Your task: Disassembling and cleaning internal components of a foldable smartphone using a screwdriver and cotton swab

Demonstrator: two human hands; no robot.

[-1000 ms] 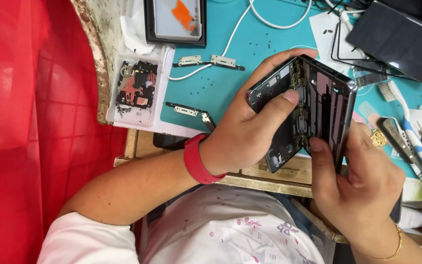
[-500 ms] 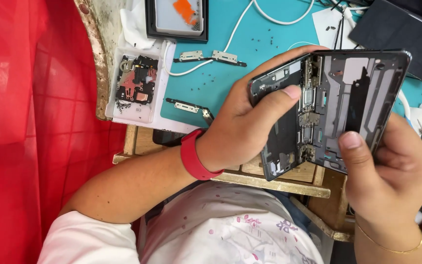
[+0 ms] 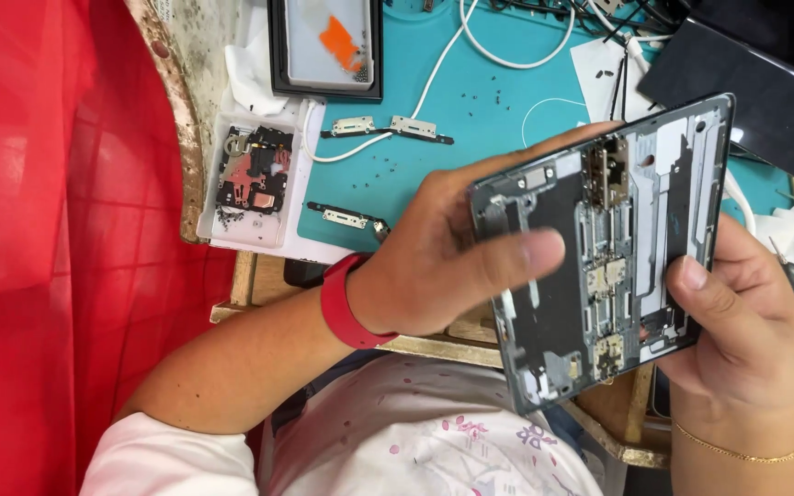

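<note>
Both hands hold a grey foldable phone frame [image 3: 636,211], opened almost flat, its inner parts and connectors bare. My left hand [image 3: 434,266], with a red band at the wrist, grips the frame's left half, the thumb lying across its dark panel. My right hand [image 3: 737,321], wearing a thin gold bracelet, holds the right half from behind, with the thumb pressed on the lower right edge. The frame is raised above the teal work mat [image 3: 470,110].
On the mat lie two metal hinge strips [image 3: 388,129] [image 3: 351,218], tiny screws and a white cable [image 3: 507,55]. A white tray of circuit parts [image 3: 252,179] and a black-rimmed tray [image 3: 328,46] sit at left. A dark slab [image 3: 746,87] lies top right. Red cloth [image 3: 48,230] fills the left.
The phone frame has swung from half-folded to nearly flat and now faces the camera. My right hand shifted rightward along its outer half; the left hand kept its grip.
</note>
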